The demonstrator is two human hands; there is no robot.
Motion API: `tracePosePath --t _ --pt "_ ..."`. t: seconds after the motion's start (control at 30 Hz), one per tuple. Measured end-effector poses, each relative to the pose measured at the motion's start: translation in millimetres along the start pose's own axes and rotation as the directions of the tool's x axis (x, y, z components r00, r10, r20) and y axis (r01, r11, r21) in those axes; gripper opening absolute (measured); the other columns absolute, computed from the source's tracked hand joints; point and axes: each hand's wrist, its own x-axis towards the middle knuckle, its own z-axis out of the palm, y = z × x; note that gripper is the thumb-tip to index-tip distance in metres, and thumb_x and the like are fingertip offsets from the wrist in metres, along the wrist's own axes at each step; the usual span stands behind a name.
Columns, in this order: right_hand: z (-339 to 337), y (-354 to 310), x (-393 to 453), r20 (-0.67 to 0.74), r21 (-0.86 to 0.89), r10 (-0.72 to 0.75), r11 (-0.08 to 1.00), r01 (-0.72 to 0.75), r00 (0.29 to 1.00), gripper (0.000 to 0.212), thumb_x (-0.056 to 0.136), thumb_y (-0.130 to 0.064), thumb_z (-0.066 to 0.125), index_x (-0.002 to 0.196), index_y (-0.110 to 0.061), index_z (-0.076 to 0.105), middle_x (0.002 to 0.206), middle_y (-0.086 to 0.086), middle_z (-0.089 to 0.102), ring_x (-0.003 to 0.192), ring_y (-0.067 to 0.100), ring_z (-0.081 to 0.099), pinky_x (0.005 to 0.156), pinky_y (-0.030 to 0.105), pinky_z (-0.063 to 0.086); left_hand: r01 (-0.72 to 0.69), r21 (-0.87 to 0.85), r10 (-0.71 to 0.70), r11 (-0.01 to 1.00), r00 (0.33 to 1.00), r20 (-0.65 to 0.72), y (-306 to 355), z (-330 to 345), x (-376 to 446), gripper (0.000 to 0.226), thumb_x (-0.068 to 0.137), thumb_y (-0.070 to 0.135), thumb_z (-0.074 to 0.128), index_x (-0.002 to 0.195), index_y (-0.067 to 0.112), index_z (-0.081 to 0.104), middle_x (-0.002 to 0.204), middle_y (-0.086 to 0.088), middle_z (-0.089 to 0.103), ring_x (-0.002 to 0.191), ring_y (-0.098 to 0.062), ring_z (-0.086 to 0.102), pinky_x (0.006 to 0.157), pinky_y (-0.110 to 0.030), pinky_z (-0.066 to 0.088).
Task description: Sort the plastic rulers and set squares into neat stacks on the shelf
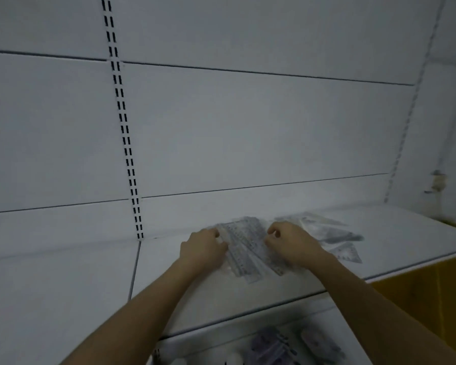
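Observation:
Several clear plastic rulers lie fanned out on the white shelf, near its back wall. My left hand grips the left edge of this bunch with curled fingers. At the bunch's right edge, my right hand holds it the same way. A loose pile of clear set squares and more plastic pieces lies just right of my right hand. The picture is blurred, so single pieces are hard to tell apart.
A slotted upright runs down the white back panel to the shelf's left rear. A lower shelf holds packaged goods below the front edge. A yellow panel stands at the right under the shelf.

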Motion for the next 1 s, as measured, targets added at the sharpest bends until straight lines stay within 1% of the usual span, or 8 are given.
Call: tracePosePath --t 0.2,0.43,0.63,0.7,0.77,0.83,0.9,1.0 --pt "2 9 33 0.032 -0.003 -0.133 0.991 0.133 0.991 0.027 0.092 -0.034 0.057 0.103 -0.010 0.062 0.096 0.007 0.057 0.080 0.022 0.056 0.071 0.033 0.048 0.154 0.009 -0.152 0.988 0.985 -0.075 13 11 3 0.047 0.092 0.052 0.047 0.127 0.021 0.056 0.127 -0.002 0.059 0.118 -0.025 0.052 0.098 -0.040 0.040" --pt "12 18 53 0.065 0.072 -0.117 0.991 0.112 0.991 0.039 0.083 -0.041 0.069 0.096 -0.004 0.064 0.093 0.012 0.063 0.073 0.020 0.055 0.052 0.025 0.037 0.221 0.094 -0.213 0.971 0.973 -0.086 22 22 13 0.063 0.086 0.067 0.047 0.132 0.025 0.051 0.137 -0.003 0.045 0.130 -0.027 0.036 0.104 -0.049 0.028" --pt "15 24 63 0.114 0.102 -0.096 0.991 0.084 0.989 0.041 0.086 -0.036 0.069 0.107 -0.001 0.062 0.104 0.016 0.066 0.089 0.026 0.062 0.067 0.031 0.044 0.246 -0.132 -0.253 0.960 0.967 -0.037 7 20 23 0.059 0.083 0.054 0.063 0.137 0.033 0.050 0.135 0.001 0.050 0.132 -0.025 0.038 0.108 -0.041 0.030" --pt "17 27 65 0.114 0.105 -0.074 0.993 0.062 0.991 0.042 0.083 -0.037 0.072 0.099 0.001 0.064 0.095 0.019 0.066 0.086 0.028 0.064 0.066 0.033 0.046 0.247 -0.250 -0.258 0.936 0.966 -0.012 0 17 24 0.061 0.074 0.046 0.067 0.133 0.032 0.055 0.130 0.003 0.057 0.127 -0.024 0.046 0.109 -0.040 0.035" --pt "20 31 67 0.110 0.115 -0.065 0.992 0.052 0.992 0.036 0.081 -0.038 0.074 0.081 -0.005 0.059 0.073 0.015 0.056 0.069 0.024 0.057 0.056 0.030 0.039 0.225 -0.315 -0.243 0.922 0.970 -0.018 -5 16 25 0.065 0.064 0.036 0.056 0.128 0.031 0.059 0.126 0.002 0.062 0.120 -0.023 0.054 0.106 -0.041 0.040" --pt "22 32 68 0.096 0.145 -0.049 0.989 0.035 0.994 0.038 0.079 -0.039 0.075 0.077 -0.010 0.051 0.068 0.007 0.047 0.064 0.019 0.048 0.052 0.028 0.031 0.209 -0.307 -0.229 0.928 0.973 -0.028 -4 17 26 0.060 0.070 0.027 0.051 0.129 0.029 0.060 0.128 0.001 0.062 0.120 -0.024 0.054 0.106 -0.041 0.040" --pt "24 33 68 0.085 0.173 -0.023 0.985 0.008 0.996 0.040 0.076 -0.039 0.078 0.076 -0.010 0.050 0.068 0.007 0.047 0.065 0.021 0.049 0.056 0.029 0.034 0.205 -0.217 -0.224 0.954 0.972 -0.065 -2 20 25 0.045 0.087 0.023 0.051 0.131 0.029 0.057 0.132 0.000 0.058 0.124 -0.026 0.050 0.106 -0.041 0.038" --pt "23 34 67 0.056 0.186 -0.009 0.983 -0.001 0.998 0.043 0.079 -0.034 0.076 0.084 0.006 0.061 0.080 0.029 0.059 0.075 0.036 0.062 0.064 0.033 0.042 0.187 -0.113 -0.199 0.976 0.975 -0.101 2 22 23 0.044 0.091 0.041 0.056 0.133 0.029 0.054 0.132 -0.001 0.055 0.126 -0.027 0.045 0.105 -0.040 0.037"
